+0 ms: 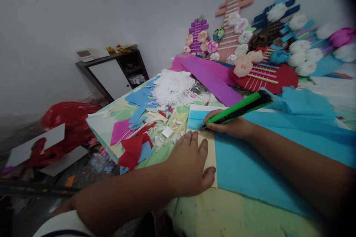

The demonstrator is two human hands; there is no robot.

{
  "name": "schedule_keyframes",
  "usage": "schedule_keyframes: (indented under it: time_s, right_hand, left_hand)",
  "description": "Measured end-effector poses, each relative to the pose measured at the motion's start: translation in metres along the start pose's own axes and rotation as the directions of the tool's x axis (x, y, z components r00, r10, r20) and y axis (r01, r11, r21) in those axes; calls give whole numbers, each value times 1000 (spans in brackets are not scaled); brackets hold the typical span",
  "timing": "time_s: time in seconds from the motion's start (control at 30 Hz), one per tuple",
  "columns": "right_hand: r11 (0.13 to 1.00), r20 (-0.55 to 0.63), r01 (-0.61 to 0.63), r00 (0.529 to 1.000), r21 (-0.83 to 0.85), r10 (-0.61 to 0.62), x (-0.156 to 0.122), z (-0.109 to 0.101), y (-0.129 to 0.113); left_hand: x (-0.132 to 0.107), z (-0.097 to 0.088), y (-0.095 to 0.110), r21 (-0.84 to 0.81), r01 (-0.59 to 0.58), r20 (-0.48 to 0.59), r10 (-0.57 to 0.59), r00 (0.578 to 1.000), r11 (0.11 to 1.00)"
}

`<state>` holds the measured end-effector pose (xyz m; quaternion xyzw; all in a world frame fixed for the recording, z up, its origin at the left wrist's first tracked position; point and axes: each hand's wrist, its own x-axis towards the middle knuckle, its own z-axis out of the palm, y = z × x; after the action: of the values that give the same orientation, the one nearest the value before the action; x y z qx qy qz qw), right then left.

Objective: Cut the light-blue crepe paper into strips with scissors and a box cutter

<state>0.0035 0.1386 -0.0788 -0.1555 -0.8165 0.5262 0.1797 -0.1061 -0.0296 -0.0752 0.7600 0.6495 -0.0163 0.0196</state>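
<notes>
My left hand (pixel 191 166) lies flat, fingers spread, on a cream piece of card (pixel 211 152) at the table's near side. In my right hand (pixel 232 126) is a long green and black utility knife (pixel 239 108), slanted with its rear end up to the right. Its tip points down near the left hand's fingertips; the blade itself cannot be made out. Under the right hand and forearm spreads a large blue sheet (pixel 250 170), its left edge lying over the cream card. A white edge shows behind it.
Paper scraps (pixel 167 131), red paper (pixel 133 152) and a heap of white string (pixel 175 88) cover the table's left. Purple strips (pixel 214 81) and flower-decorated guitar shapes (pixel 233 26) stand behind. A cabinet (pixel 111 76) and red plastic bag (pixel 69 118) are at left.
</notes>
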Motion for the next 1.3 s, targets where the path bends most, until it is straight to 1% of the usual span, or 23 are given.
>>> schedule_keyframes:
  time_s: [0.17,0.27,0.4,0.5,0.67,0.83,0.93,1.03,1.1,1.2,1.23,1.3]
  right_hand:
    - [983,-89,-46,994,175,63,-1,-2,7]
    - [969,-76,-84,992,232,104,-3,-4,7]
    - [976,-43,-111,992,185,121,-3,-6,4]
    - [979,-25,-128,991,158,134,-3,-7,1]
    - [997,31,-69,997,25,68,-4,-7,-4]
    - [998,53,-31,998,-50,34,-4,-6,-4]
    - [998,54,-25,998,-53,28,-4,-6,-2]
    - [999,57,-51,997,9,50,-4,-6,1]
    - [990,20,-95,995,109,93,-5,-7,3]
    - [948,-22,-153,986,280,166,-6,-8,5]
    - [936,-23,-165,983,310,181,-6,-9,6]
    - [933,-14,-178,981,314,192,-6,-9,6]
  left_hand:
    - [0,0,0,0,8,-17,-8,1000,1000]
    - [0,-1,0,-7,11,-13,-11,1000,1000]
    - [0,-2,0,-17,14,10,-14,1000,1000]
    - [0,0,-1,-17,12,-4,-12,1000,1000]
    - [0,2,-3,-5,-27,-53,26,998,1000]
    - [1,1,-3,-2,-51,-74,50,996,999]
    - [2,1,-1,4,-77,-85,77,993,997]
    - [3,2,0,2,-86,-81,86,993,996]
    - [3,2,0,-1,-76,-77,75,994,997]
    - [2,3,0,-6,-58,-78,58,995,998]
    - [2,3,0,-5,-58,-78,57,995,998]
    - [1,3,0,0,-65,-79,65,995,998]
